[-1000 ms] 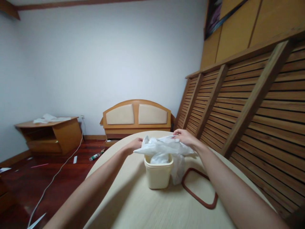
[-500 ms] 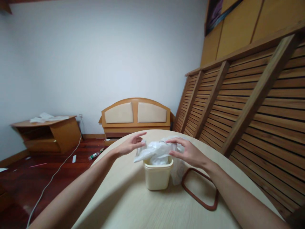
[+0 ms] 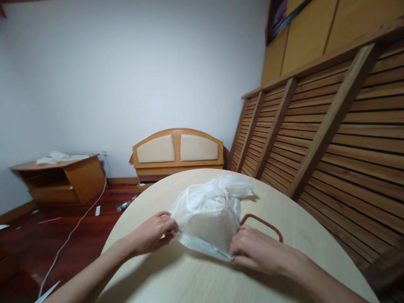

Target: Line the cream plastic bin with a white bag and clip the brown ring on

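Observation:
A white, thin plastic bag is draped over the small cream bin, which shows only as a pale shape through the film. My left hand pinches the bag's edge on the left side. At the lower right, my right hand is closed on the near edge of the same bag. The edge stretches between both hands along the bin's near side. Loose bag film bunches up at the back right. Partly behind my right hand lies a brown-red rounded frame on the table.
The round pale wooden table fills the foreground. Beyond it stand a headboard and, to the right, a leaning slatted wooden panel. A low cabinet, a cable and a bottle are at the left.
The bag, earlier crumpled over the bin's opening, now spreads down over the bin's near side. Both hands have come down and closed on its edge.

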A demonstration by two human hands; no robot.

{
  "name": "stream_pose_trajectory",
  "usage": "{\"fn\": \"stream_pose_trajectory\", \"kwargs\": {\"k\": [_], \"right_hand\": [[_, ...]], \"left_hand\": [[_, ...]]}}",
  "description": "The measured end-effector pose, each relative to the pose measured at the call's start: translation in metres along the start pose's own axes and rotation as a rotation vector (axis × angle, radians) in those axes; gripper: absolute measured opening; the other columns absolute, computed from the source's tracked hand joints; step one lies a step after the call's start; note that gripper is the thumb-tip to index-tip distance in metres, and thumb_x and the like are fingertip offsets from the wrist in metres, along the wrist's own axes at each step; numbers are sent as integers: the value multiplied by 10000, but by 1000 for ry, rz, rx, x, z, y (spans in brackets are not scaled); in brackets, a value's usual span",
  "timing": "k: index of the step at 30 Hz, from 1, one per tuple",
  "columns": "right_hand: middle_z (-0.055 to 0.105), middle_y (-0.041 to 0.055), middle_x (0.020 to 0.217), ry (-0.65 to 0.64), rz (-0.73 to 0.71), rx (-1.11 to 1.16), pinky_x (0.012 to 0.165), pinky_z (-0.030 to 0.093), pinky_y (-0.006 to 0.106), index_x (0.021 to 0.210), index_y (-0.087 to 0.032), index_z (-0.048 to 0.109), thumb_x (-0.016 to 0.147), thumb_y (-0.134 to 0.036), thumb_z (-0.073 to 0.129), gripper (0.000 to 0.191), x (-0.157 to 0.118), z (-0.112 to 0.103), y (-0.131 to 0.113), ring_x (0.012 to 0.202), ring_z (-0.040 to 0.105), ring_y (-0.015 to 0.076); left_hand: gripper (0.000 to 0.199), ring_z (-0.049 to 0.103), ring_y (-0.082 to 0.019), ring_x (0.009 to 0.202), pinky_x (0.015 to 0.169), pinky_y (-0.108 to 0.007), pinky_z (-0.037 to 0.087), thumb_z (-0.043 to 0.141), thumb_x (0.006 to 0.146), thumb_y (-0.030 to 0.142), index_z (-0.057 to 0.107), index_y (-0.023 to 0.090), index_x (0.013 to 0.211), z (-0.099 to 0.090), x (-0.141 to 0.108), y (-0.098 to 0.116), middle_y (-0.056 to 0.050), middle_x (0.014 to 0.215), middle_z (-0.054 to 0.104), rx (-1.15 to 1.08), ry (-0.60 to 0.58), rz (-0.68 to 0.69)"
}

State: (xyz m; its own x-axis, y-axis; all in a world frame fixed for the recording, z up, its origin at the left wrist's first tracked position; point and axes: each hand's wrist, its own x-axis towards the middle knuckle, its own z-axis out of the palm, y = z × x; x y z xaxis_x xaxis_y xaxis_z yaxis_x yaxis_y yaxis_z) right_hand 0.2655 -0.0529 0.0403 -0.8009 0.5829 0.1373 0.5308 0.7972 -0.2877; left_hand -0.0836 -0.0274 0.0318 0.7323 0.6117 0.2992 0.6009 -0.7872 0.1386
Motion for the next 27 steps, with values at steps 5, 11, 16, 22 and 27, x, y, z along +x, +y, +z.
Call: {"fn": "stream_pose_trajectory", "kwargs": {"k": [5, 11, 16, 22, 27], "right_hand": [[721, 37, 719, 43, 98, -16, 660, 445, 314, 694, -222, 738, 876, -357, 648, 244, 1, -2, -3, 699, 653, 205], [734, 74, 977, 576, 376, 117, 785, 520, 368, 1012, -204, 667, 953, -297, 460, 234, 31, -22, 27, 876, 680, 222], [652, 113, 1313, 553, 294, 476, 1025, 483, 433, 1274, -198, 593, 888, -244, 530, 394, 65, -12, 66, 1176, 625, 230], [735, 93, 1127, 462, 196, 596, 944, 513, 383, 1124, -168, 686, 835, -181, 564, 314, 85, -7, 66, 1052, 668, 236], [750, 62, 880, 385, 217, 446, 743, 504, 312, 889, -160, 724, 828, -150, 522, 211, 98, -9, 58, 800, 669, 205]], "left_hand": [[153, 633, -192, 842, 918, -388, 487, 556, 881, 312, 637, 192, 831, 4, -7, -7, -31, 840, 689, -106, -98, -211], [498, 651, -256, 1072, 912, -414, 520, 458, 939, 532, 564, 156, 1249, -5, 36, -28, -170, 1256, 655, -529, 373, -477], [589, 547, -304, 1276, 1055, -446, 442, 598, 861, 559, 593, 174, 1306, 0, 81, -34, -162, 1400, 579, -806, 257, -448], [483, 673, -279, 935, 849, -381, 533, 669, 808, 545, 718, 124, 1040, 15, 88, -32, -107, 995, 746, -1019, 140, -364], [262, 652, -275, 947, 827, -329, 517, 690, 751, 353, 706, 143, 907, 31, 79, -40, -77, 977, 740, -863, 222, -433]]}}
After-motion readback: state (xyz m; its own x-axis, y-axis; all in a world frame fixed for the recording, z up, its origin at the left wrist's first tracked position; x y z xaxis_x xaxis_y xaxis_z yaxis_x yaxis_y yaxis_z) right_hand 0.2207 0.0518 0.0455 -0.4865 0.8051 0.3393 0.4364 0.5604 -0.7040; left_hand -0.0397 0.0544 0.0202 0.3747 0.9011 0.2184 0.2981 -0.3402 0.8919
